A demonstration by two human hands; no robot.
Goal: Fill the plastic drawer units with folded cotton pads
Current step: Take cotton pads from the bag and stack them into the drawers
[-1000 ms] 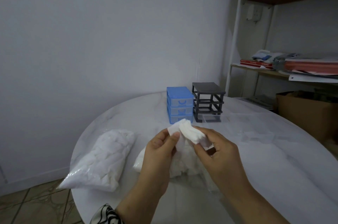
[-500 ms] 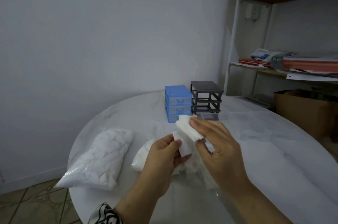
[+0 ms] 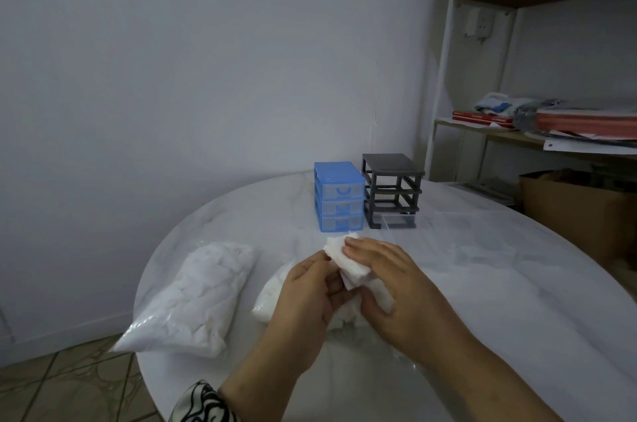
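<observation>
We note a round white marble-look table. On it: blue three-drawer plastic unit beside a dark grey open-frame plastic unit; near us, two clear bags of white cotton pads.

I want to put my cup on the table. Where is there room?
The table looks bare on the right, beyond the right hand and in front of the grey drawer frame. It is crowded on the left: a bag of cotton pads lies there, another sits under both hands.
</observation>
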